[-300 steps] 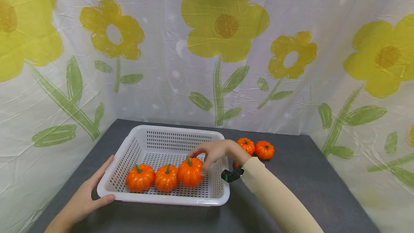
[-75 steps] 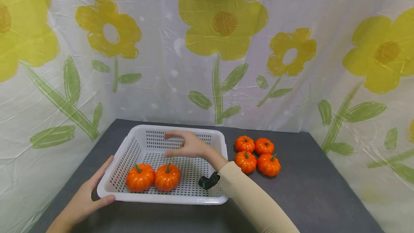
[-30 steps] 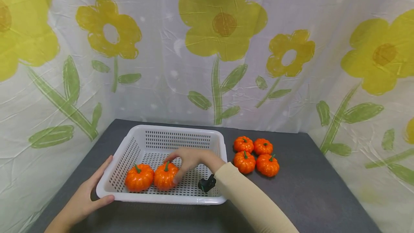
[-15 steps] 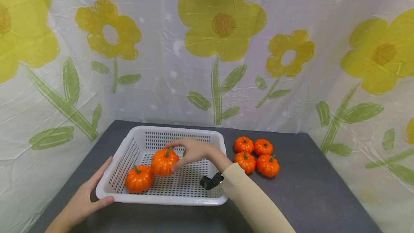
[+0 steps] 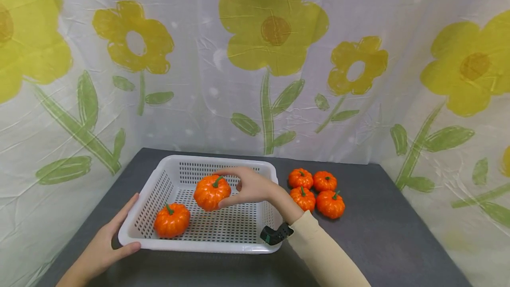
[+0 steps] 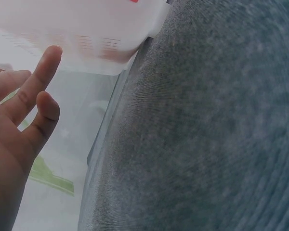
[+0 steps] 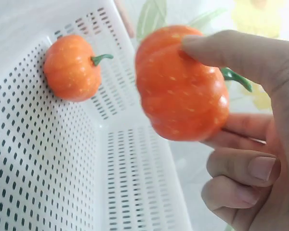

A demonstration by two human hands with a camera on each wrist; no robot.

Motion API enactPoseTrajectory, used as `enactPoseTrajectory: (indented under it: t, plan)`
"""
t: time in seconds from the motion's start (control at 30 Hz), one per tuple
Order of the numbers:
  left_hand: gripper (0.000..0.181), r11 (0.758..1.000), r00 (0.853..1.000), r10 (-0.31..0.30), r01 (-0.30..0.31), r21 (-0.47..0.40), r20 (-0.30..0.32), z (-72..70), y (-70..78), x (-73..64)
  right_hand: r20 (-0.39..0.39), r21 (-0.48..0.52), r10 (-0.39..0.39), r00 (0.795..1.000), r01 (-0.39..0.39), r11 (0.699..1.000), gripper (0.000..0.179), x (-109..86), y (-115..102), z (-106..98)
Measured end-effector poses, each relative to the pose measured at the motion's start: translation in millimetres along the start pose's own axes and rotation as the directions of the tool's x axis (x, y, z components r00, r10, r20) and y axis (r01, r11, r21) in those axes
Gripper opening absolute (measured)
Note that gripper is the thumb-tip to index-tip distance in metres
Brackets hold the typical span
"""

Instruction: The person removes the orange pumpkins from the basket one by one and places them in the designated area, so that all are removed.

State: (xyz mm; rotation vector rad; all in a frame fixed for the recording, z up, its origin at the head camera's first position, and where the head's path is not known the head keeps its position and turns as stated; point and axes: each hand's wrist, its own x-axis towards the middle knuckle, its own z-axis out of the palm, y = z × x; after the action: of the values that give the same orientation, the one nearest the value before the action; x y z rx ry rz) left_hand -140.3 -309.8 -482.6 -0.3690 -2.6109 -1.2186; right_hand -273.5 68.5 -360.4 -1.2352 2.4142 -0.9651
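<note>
In the head view my right hand (image 5: 252, 186) pinches a small orange pumpkin (image 5: 209, 194) with a green stem, raised above the basket floor. The right wrist view shows the thumb on one side of that pumpkin (image 7: 178, 91) and fingers behind it. Another such pumpkin (image 5: 172, 221) sits in the front left part of the white perforated basket (image 5: 211, 246). My left hand (image 5: 101, 240) rests at the basket's front left corner, thumb at the front rim and fingers extended along the left side. Its fingers (image 6: 48, 65) look fairly straight in the left wrist view.
Several more pumpkins (image 5: 330, 204) stand grouped on the dark tabletop (image 5: 382, 234), right of the basket. A white curtain (image 5: 191, 114) printed with yellow flowers surrounds the table at the back and sides.
My right hand came down onto the second pumpkin, gripped it and lifted it off the basket floor, then moved slightly right. Earlier, a third pumpkin left the basket for the group outside. Left hand unchanged.
</note>
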Motion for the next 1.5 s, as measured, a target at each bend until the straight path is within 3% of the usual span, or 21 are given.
enactPoseTrajectory:
  t: [0.17,0.33,0.53,0.73,0.87,1.1,1.27,1.5]
  plan:
    - [0.102,1.000,1.000,0.004,-0.004,-0.005,0.004,0.1,-0.6,0.1,-0.145,0.010,0.003,0.989,-0.001,1.000,0.074,-22.0,-2.6,-1.8]
    - [0.102,1.000,1.000,-0.002,0.002,-0.004,0.009,0.2,-0.7,-0.5,-0.302,0.006,0.066,0.951,-0.067,0.998,0.074,-49.2,-0.7,-4.8]
    - [0.102,1.000,1.000,-0.016,0.016,0.008,0.014,0.3,-0.4,0.1,-0.445,0.000,0.151,0.883,-0.169,0.986,0.077,-87.6,6.1,-13.0]
    - [0.102,1.000,1.000,-0.005,0.005,0.001,0.012,-0.2,-0.7,0.6,-0.581,-0.013,0.180,0.794,-0.231,0.973,0.074,-126.9,24.4,-19.4]
    - [0.102,1.000,1.000,0.000,0.000,0.002,0.009,-0.3,-1.3,1.0,-0.618,0.004,0.223,0.754,-0.280,0.960,0.072,-152.7,35.7,-21.4]
    - [0.101,1.000,1.000,0.021,-0.021,-0.014,-0.003,0.6,-0.9,-0.1,-0.690,-0.076,0.238,0.684,-0.395,0.916,0.070,-188.7,58.7,-11.5]
    - [0.101,0.999,0.999,0.044,-0.044,-0.030,-0.008,0.9,0.4,-1.2,-0.677,-0.068,0.266,0.686,-0.419,0.905,0.070,-207.4,69.9,5.9]
    - [0.101,1.000,1.000,0.017,-0.017,-0.014,0.001,0.7,-0.5,-0.7,-0.617,0.009,0.359,0.700,-0.450,0.893,0.075,-216.8,80.0,25.1]
